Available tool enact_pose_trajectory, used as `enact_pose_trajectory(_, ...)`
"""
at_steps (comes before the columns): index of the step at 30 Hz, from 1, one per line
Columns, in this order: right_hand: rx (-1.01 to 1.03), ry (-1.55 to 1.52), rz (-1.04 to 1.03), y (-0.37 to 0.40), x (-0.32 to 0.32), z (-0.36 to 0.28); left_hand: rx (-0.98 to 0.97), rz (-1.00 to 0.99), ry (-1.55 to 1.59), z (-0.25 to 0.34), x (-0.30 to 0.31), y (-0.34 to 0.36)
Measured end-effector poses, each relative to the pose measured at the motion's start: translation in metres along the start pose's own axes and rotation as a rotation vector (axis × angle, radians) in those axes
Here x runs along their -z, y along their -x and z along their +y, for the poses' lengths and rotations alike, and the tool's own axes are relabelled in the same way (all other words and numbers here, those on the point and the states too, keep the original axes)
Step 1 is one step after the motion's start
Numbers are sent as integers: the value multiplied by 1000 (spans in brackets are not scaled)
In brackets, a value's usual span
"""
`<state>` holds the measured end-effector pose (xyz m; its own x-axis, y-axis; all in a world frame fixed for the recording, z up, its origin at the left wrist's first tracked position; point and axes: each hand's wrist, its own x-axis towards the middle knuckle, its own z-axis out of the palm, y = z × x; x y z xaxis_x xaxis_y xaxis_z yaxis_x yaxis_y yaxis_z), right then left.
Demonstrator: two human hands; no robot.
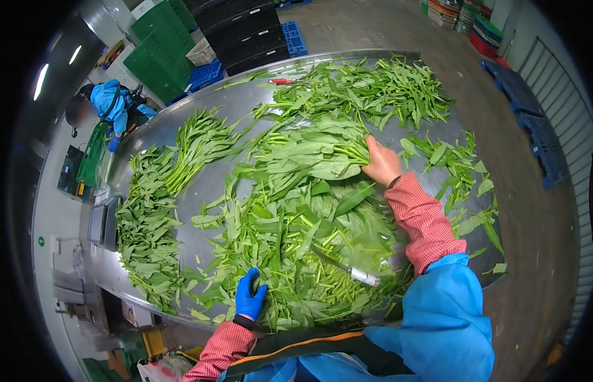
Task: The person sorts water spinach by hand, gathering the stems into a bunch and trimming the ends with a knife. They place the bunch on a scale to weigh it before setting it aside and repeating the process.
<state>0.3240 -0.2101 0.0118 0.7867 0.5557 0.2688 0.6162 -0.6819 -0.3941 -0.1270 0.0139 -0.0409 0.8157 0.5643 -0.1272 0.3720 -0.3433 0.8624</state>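
Observation:
My right hand (381,162), bare, is closed around the stems of a bunch of leafy greens (315,153) with long narrow leaves. The bunch lies sideways over the pile, its leaves pointing left. Low at the near edge, my left hand (250,296) wears a blue glove, thumb and forefinger apart, holding nothing that I can see beside loose leaves. Between the hands spreads a big heap of loose greens (290,235) with cut stems. On this heap, nearer the right forearm, rests a knife (363,276) with a pale handle, its blade partly among the stems.
Laid-out greens (147,223) line the left of the metal table (201,181); another pile (366,89) is at the far side. A red-handled tool (282,81) lies there. A scale-like device (104,223) stands left. Beyond are a person (115,105) in blue, black crates (242,32) and pallets (526,102).

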Motion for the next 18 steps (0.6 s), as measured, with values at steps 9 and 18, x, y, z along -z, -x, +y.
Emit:
enact_pose_trajectory(9, -296, -637, 286, 38, 70, 2, 5, 3, -30, 2, -1, -2)
enact_pose_trajectory(18, -1104, -2142, 49, 180, 7, 49, -158, 39, -71, 20, 14, -20)
